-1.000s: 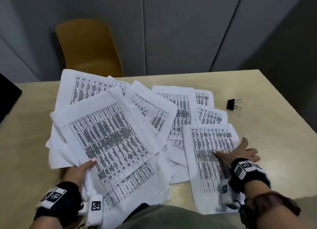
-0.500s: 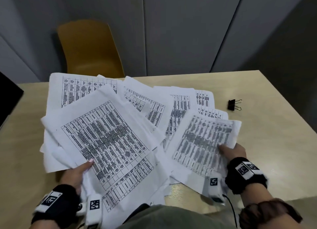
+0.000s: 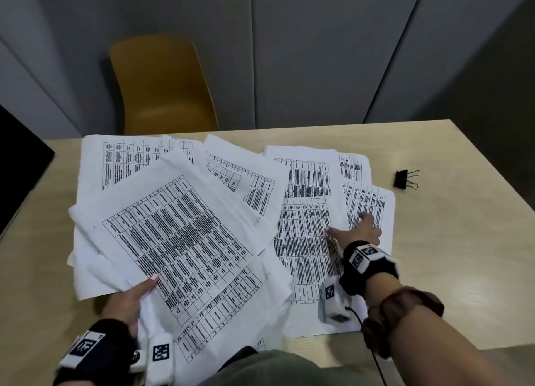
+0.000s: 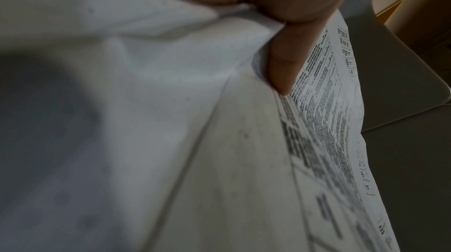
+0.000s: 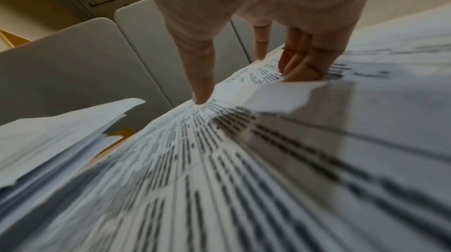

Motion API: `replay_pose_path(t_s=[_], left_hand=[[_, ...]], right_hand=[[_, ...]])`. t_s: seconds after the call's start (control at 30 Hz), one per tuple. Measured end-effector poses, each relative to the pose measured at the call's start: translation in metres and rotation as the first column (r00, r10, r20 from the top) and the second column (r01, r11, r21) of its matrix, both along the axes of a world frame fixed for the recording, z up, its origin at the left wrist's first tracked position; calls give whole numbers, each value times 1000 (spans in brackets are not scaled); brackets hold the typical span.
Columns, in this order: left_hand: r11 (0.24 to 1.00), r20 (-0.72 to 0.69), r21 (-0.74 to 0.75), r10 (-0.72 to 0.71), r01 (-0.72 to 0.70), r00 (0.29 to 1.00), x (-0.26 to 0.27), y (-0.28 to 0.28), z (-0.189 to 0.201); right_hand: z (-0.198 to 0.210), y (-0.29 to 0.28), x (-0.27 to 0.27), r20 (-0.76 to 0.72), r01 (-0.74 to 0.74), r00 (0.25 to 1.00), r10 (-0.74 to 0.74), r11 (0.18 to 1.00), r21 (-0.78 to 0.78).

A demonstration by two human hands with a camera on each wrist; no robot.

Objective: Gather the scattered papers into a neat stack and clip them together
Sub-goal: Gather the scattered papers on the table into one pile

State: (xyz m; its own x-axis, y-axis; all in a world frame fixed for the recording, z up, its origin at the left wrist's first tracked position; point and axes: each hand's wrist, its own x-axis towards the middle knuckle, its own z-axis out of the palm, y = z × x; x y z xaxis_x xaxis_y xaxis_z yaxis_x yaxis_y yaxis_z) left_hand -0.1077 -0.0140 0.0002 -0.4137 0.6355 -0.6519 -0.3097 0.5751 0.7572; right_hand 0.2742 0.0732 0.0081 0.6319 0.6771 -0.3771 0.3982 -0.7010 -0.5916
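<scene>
Head view: right hand [image 3: 357, 231] lay flat-fingered on white printed paper sheets [image 3: 307, 241]; left hand [image 3: 131, 300] pinched the gathered white bundle [image 3: 173, 235] lying to its left.

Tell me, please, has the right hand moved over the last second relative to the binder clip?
Yes. The right hand has reached farther across the table, closer to the binder clip, which has stayed put.

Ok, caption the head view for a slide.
Left hand holds a fanned bundle of papers while right hand presses sheets on the table; binder clip waits aside.
</scene>
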Motion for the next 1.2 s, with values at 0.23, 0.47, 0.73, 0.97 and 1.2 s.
replay_pose_path(t_s=[0.23, 0.47, 0.73, 0.97, 1.2], left_hand=[[993, 6, -45, 114, -114, 993, -37, -13, -32], [992, -29, -84, 97, -99, 995, -32, -12, -21], [989, -32, -143, 19, -23, 999, -13, 2, -23], [997, -17, -41, -73, 72, 997, 21, 14, -4], [992, -10, -14, -127, 127, 992, 43, 14, 16]], right_hand=[[1, 16, -2, -15, -141, 990, 140, 984, -110], [-3, 4, -8, -31, -305, 952, 303, 941, -146], [0, -40, 19, 211, -62, 972, 106, 977, -203], [0, -43, 15, 107, -89, 990, 86, 996, 24], [3, -56, -8, -47, 70, 997, -59, 956, 286]])
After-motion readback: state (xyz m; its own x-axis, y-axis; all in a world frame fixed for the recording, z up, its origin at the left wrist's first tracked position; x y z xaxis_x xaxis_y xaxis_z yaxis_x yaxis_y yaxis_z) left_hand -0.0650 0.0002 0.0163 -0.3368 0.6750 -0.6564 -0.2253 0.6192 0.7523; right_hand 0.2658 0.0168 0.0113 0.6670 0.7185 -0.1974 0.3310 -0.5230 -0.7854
